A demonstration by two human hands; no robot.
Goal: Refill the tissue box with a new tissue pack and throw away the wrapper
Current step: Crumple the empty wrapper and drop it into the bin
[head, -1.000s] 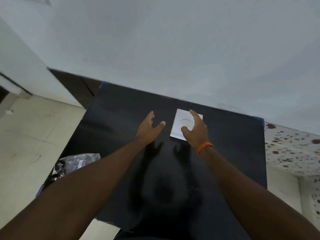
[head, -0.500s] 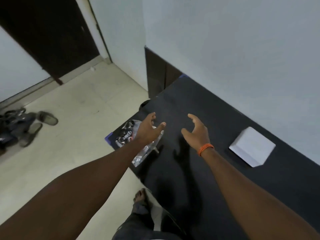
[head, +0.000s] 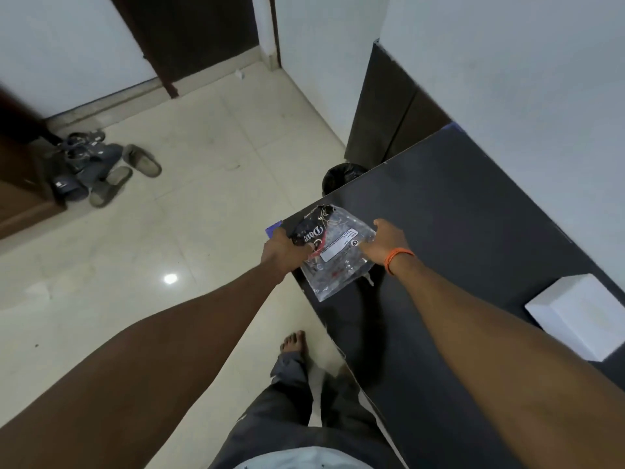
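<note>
A clear plastic wrapper (head: 333, 255) with dark print lies at the left corner of the black table (head: 473, 231). My left hand (head: 282, 250) grips its left edge and my right hand (head: 385, 240), with an orange band at the wrist, grips its right edge. The white tissue box (head: 578, 316) stands on the table at the right, apart from both hands.
A black-lined bin (head: 341, 176) stands on the floor just beyond the table's left corner. Several sandals (head: 98, 167) lie by the dark door at the far left. My bare foot (head: 292, 341) is on the pale tiled floor by the table edge. A wall runs behind the table.
My view swung left from the tissue box towards the table's corner. Both hands went from open above the table to closed on the wrapper's two sides.
</note>
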